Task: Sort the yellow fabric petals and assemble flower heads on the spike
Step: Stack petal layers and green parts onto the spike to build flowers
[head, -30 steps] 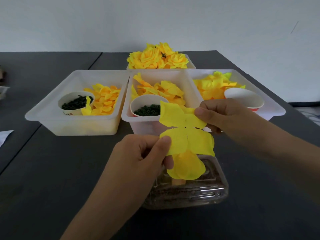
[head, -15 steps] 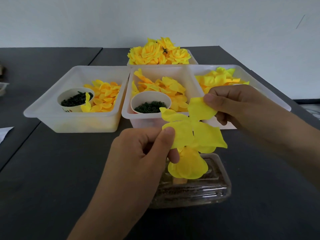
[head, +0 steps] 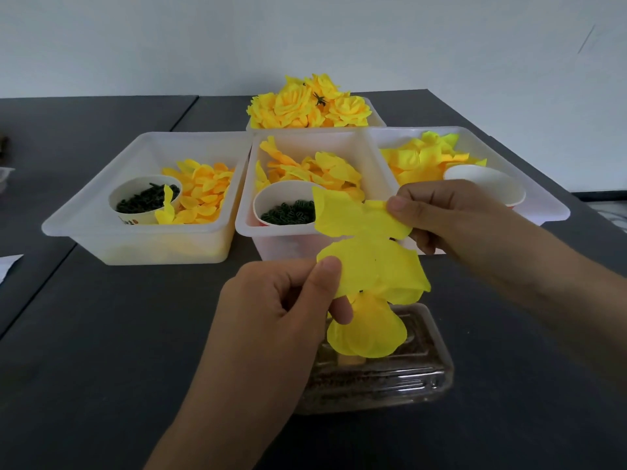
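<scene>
Starting at the left, a white bin sat on the dark table, holding small orange-yellow petals and a paper cup of dark green bits. Right of it, a middle bin held larger petals and a second cup of green bits. Behind that bin, at the far edge, a tub was heaped with finished flowers. Farthest right, a third bin held pale yellow petals and a white cup.

Near the viewer, the left hand pinched the lower left lobe of a yellow petal layer between thumb and fingers. The right hand pinched the upper right lobe between thumb and forefinger. Together they held the layer spread in the air, facing the viewer.

Directly under it, more petals appeared already stacked above a clear tray filled with something brown. The spike itself was hidden behind them.

The layer's long axis ran from lower left to upper right, between the two grips. Its centre hole seemed to lie just above the stack, so the next move would likely be straight down. The left hand was nearer the stack and better placed to guide it.
</scene>
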The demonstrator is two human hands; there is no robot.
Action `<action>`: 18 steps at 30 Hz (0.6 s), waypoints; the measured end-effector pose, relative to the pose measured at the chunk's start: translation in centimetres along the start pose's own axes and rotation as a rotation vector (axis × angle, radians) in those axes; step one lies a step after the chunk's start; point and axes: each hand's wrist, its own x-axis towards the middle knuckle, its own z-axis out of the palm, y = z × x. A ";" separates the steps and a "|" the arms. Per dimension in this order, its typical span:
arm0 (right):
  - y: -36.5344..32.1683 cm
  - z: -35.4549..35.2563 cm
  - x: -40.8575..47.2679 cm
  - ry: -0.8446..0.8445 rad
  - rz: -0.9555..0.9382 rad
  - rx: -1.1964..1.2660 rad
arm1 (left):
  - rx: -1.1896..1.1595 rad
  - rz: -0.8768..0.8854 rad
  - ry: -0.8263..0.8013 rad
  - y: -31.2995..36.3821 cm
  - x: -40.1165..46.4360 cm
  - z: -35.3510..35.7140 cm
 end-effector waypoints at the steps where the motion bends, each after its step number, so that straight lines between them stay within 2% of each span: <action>1: 0.1 0.1 -0.1 -0.002 0.004 -0.002 | 0.015 0.001 0.001 -0.1 -0.1 0.0; 8: -0.1 0.3 0.3 0.026 -0.009 -0.020 | 0.035 -0.012 0.020 -0.6 -0.2 0.1; 18: 0.3 0.3 0.6 -0.024 0.072 0.010 | -0.044 -0.098 -0.041 -0.7 0.3 -0.3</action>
